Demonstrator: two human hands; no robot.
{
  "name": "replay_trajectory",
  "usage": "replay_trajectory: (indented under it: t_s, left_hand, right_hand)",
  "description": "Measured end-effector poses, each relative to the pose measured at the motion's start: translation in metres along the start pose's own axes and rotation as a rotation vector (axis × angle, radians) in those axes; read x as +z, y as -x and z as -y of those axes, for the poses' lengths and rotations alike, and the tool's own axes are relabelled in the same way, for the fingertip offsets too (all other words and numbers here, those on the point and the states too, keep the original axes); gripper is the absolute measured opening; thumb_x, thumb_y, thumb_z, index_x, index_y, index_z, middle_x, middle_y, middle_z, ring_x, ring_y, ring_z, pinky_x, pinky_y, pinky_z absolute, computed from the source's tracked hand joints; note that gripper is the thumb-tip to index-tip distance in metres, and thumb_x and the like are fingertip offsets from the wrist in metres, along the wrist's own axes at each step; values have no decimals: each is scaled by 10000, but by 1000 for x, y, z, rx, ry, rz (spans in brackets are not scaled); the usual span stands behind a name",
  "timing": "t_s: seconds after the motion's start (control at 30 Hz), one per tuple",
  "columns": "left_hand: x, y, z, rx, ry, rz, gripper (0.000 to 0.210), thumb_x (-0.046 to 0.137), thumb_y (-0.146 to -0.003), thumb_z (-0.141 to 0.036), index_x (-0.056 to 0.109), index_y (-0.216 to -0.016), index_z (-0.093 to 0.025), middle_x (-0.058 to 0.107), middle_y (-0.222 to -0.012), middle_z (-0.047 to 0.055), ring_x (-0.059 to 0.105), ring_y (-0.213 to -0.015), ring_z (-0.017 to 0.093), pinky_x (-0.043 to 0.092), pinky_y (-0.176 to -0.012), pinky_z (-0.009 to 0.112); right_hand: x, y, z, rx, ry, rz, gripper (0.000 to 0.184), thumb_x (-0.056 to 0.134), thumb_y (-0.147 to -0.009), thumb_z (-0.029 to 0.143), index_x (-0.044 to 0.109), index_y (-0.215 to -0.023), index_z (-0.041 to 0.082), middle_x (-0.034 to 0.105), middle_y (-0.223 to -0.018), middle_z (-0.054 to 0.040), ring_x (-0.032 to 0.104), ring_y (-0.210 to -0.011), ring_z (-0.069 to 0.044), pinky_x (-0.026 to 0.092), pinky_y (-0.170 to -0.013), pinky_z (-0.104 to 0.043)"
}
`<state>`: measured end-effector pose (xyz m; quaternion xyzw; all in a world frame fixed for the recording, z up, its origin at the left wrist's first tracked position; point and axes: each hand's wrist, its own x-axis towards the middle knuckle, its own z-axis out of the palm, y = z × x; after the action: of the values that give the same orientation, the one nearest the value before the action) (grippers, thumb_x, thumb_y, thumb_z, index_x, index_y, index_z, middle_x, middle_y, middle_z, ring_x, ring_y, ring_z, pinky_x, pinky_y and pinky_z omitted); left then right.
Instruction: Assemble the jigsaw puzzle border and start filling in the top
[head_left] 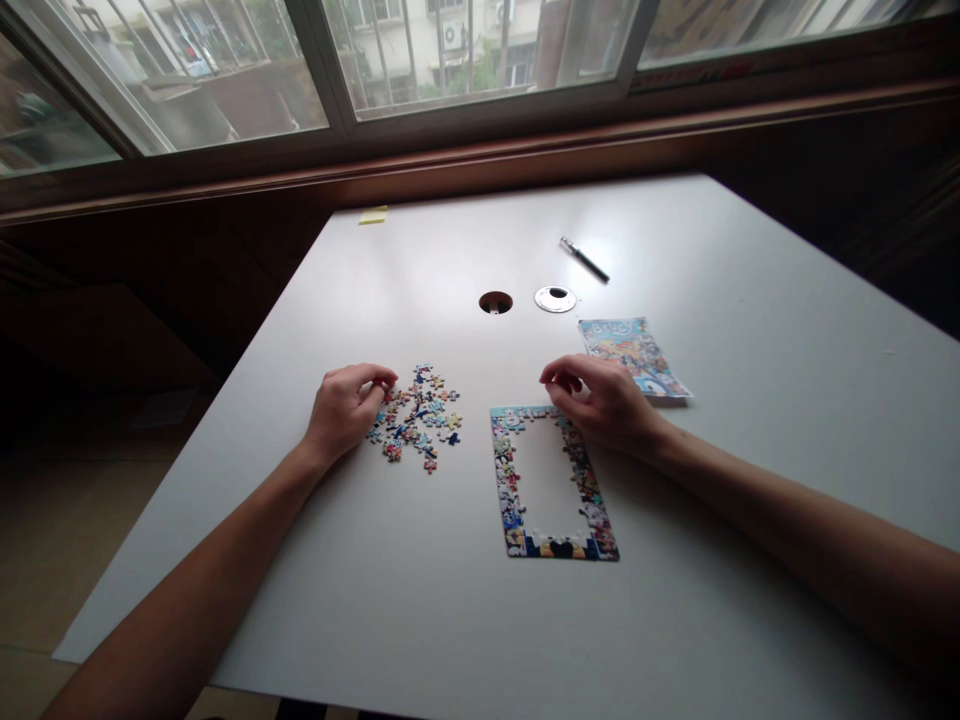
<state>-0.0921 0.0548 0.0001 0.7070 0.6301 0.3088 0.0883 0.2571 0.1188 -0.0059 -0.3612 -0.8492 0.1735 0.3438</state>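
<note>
A loose pile of small jigsaw pieces [420,415] lies left of the table's middle. My left hand [346,408] rests at the pile's left edge, fingers curled and closed; whatever is in them, if anything, is hidden. To the right lies a jigsaw puzzle [513,500], its colourful border joined into a rectangle around a bare white centre. Over its top right corner is my right hand [606,400], curled with thumb and forefinger close together. I cannot make out anything between those fingertips. Just behind this hand sits a stack with a colourful cartoon picture [626,350] on top, partly covered.
The white table [420,620] has a round cable hole [496,302] with a silver ring cover [555,299] beside it. Farther back lies a black pen [585,260]. A yellow sticky note [373,215] is at the far left edge, below the windows [480,50].
</note>
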Motion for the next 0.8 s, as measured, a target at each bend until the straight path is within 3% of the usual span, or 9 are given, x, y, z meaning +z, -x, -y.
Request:
replay_trajectory:
  t_s: [0.1, 0.2, 0.37, 0.6, 0.8]
  left_hand:
    - [-2, -1, 3, -42, 70, 39, 246, 500, -875, -212, 733, -954, -204, 751, -906, 22, 700, -862, 181, 551, -834, 288]
    - [-12, -4, 8, -86, 177, 168, 240, 506, -879, -222, 724, -975, -203, 752, -946, 32, 708, -869, 181, 562, -809, 285]
    - [-38, -9, 10, 60, 249, 392, 172, 561, -849, -206, 732, -869, -207, 732, -1106, 53, 677, -1061, 212, 544, -931, 309]
    - [-60, -12, 13, 177, 258, 614, 182, 649, -824, -236, 730, -987, -239, 659, -1279, 74, 617, -1200, 236, 500, -1044, 370]
    - [-62, -11, 10, 241, 128, 662, 115, 694, -821, -272, 767, -910, -280, 590, -1349, 50, 566, -1251, 247, 458, -1093, 383]
  right_hand:
    - [0, 0, 0, 0, 6, 0, 90, 575, -840, 151, 646, -865, 201, 598, -690, 1, 536, -610, -132, 426, -617, -289]
    - [1, 0, 0, 4, 8, 1, 91, 574, -839, 158, 648, -867, 202, 594, -686, 2, 533, -607, -132, 426, -616, -289]
    - [0, 0, 1, 2, 7, 2, 86, 575, -839, 165, 650, -864, 200, 591, -684, 4, 532, -610, -132, 428, -625, -296]
    - [0, 0, 1, 1, 6, -6, 91, 572, -847, 161, 654, -867, 195, 581, -676, 5, 522, -598, -126, 422, -607, -294]
    - [0, 0, 1, 4, 11, -3, 93, 579, -842, 154, 655, -873, 198, 591, -687, 3, 525, -607, -128, 426, -614, -298]
